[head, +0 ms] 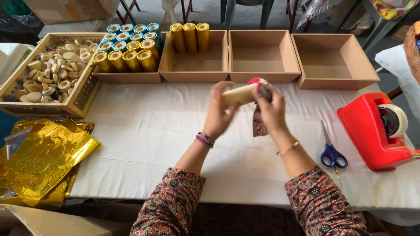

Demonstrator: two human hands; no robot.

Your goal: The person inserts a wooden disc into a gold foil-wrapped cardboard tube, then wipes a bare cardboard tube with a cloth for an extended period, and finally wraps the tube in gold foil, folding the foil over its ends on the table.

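Mid-wrap, by the look of it: left hand (pixel 220 109) closed around a pale tube (pixel 238 94), held up over the white counter (pixel 153 131). Right hand (pixel 269 109) pinching red patterned wrap (pixel 261 89) onto the tube's end, loose tail dangling. Next move probably calls for rolling the tube while keeping the wrap taut.

Sleeves: both arms wear dark fabric with a dense red, brown and cream floral pattern, ending below the elbow.
Left hand (pixel 220 109): thin bangles in purple and dark colours at the wrist.
Right hand (pixel 270 110): one thin golden bangle at the wrist.
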